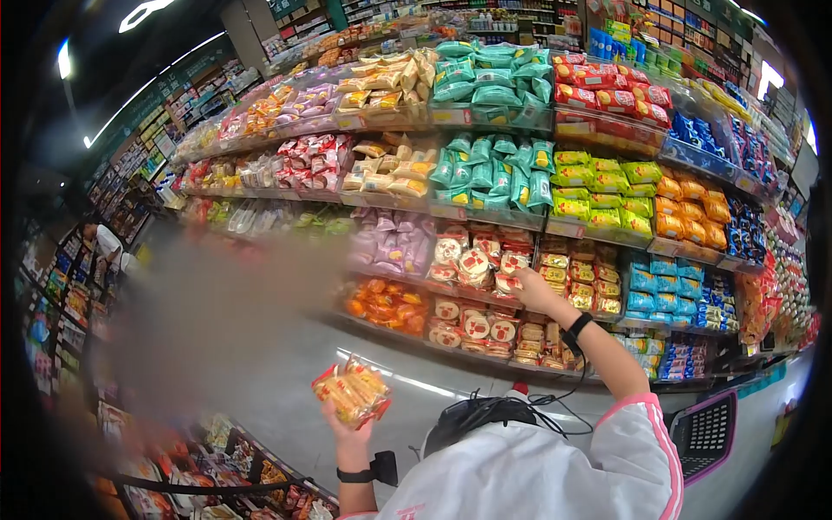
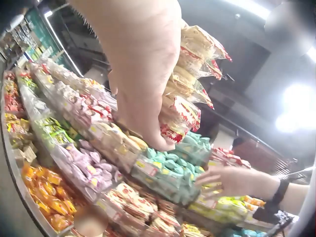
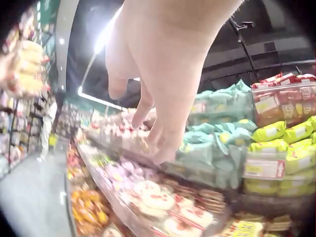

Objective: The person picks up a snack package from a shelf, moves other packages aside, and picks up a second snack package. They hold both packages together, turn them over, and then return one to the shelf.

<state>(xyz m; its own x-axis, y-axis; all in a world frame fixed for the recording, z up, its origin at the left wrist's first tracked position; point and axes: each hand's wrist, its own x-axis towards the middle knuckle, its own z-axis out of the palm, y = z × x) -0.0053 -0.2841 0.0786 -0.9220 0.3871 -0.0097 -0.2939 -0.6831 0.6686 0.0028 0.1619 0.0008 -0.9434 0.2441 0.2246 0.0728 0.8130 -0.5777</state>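
Note:
Several long wrapped snack packets (image 1: 354,392), golden-yellow inside clear wrappers with red print, are gripped in my left hand (image 1: 354,433), held up over the aisle floor. In the left wrist view the fingers curl round the bunched packets (image 2: 183,81). My right hand (image 1: 539,293) reaches to the shelf, over the edge of a bin of round white crackers (image 1: 475,264) in red-printed wrappers. Its fingers, loosely spread and pointing down, hold nothing in the right wrist view, with the crackers (image 3: 155,200) below them.
Tiered clear bins carry teal packets (image 1: 494,87), lime-green packets (image 1: 602,191), purple packets (image 1: 392,243) and orange-wrapped sweets (image 1: 387,305). A dark shopping basket (image 1: 704,438) with a purple rim stands at the right. Another person (image 1: 108,247) is farther down the aisle at the left.

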